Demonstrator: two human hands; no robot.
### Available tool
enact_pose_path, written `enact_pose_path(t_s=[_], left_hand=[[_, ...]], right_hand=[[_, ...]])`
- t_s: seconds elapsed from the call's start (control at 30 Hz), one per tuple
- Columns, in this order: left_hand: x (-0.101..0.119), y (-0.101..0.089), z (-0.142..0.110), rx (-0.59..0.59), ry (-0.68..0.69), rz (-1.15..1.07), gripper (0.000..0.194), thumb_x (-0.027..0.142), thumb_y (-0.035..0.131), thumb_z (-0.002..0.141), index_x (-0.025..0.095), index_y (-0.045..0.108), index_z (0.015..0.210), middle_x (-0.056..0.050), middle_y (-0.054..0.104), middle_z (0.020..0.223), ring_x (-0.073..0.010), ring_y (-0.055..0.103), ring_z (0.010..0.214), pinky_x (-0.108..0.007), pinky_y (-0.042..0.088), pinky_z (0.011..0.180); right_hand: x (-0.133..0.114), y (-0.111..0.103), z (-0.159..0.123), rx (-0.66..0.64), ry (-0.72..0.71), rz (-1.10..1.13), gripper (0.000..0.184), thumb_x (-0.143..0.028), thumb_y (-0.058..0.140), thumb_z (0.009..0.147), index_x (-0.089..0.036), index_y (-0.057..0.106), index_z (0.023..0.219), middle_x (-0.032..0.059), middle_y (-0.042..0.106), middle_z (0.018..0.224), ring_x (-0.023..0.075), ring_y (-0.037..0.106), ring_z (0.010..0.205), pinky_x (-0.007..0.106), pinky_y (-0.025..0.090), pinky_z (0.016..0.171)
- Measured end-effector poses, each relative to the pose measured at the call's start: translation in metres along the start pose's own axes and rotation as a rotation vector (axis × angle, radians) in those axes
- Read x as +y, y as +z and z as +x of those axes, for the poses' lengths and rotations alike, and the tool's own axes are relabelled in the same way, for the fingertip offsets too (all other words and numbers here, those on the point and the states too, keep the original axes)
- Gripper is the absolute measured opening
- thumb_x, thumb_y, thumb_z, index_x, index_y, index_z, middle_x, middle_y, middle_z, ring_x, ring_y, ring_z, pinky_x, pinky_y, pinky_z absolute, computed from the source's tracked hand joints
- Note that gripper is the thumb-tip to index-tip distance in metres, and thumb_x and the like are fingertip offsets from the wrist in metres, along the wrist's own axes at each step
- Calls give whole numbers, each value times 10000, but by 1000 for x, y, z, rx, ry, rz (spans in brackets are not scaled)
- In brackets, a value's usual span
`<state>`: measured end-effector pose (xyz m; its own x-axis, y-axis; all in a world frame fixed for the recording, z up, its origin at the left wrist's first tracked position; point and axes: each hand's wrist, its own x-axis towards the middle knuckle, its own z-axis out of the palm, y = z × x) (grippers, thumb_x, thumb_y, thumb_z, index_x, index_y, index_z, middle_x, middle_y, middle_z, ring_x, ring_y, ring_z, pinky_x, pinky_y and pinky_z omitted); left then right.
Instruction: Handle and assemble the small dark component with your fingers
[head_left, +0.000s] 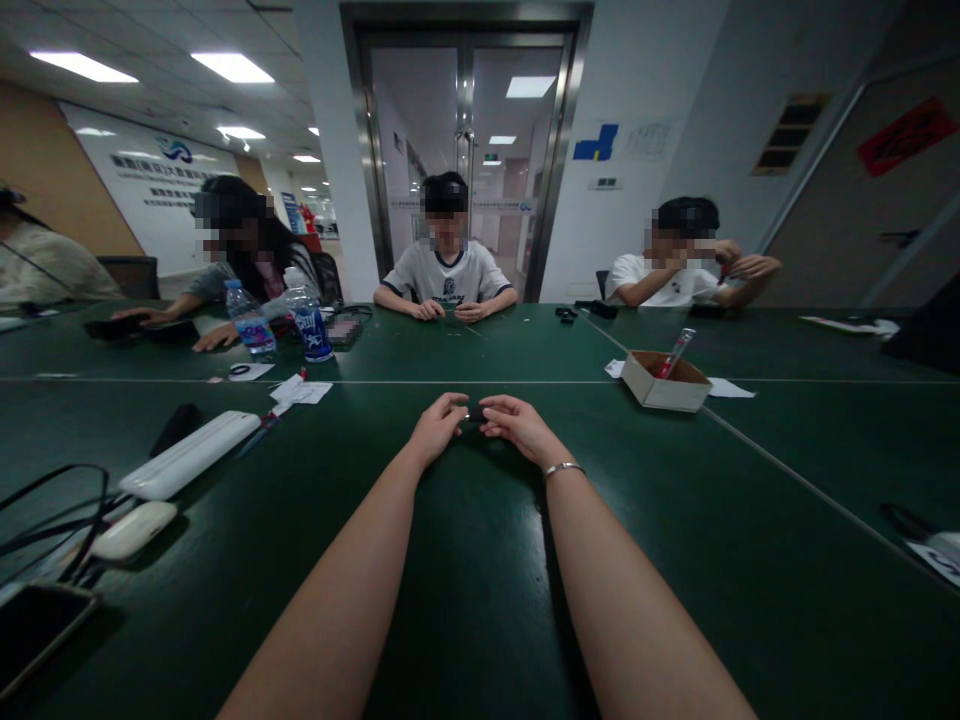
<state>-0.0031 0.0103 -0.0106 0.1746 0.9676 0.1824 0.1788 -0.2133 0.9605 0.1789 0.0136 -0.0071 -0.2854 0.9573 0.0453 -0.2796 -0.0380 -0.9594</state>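
Note:
A small black object [475, 412] with a shiny silvery end is between my two hands, just above the dark green table [480, 560]. My right hand [517, 422], below which a silver bracelet circles the wrist, pinches its black part. The curled fingers of my left hand [437, 428] close at the silvery end. Part of the object is hidden by fingers, so its exact kind does not show.
At left lie a white power strip [191, 455], a pale rounded case [135, 530], cables and a phone [41, 630]. Two bottles [309, 325] stand farther back. An open box [664, 390] holds a red-tipped tube. Several people sit around the table.

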Motion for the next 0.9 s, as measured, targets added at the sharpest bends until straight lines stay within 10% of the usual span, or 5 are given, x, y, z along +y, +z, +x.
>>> enact_pose_path(t_s=[0.9], left_hand=[[-1,-1,0,-17,21,39,312,329,483,836,172,629,1063,-16,597,774,-92,528,552,-203,393,513]], right_hand=[[-1,0,-1,4,-6,-9,236,-130,780,717,-138,659,920,47,675,831,120,670,644,186,561,581]])
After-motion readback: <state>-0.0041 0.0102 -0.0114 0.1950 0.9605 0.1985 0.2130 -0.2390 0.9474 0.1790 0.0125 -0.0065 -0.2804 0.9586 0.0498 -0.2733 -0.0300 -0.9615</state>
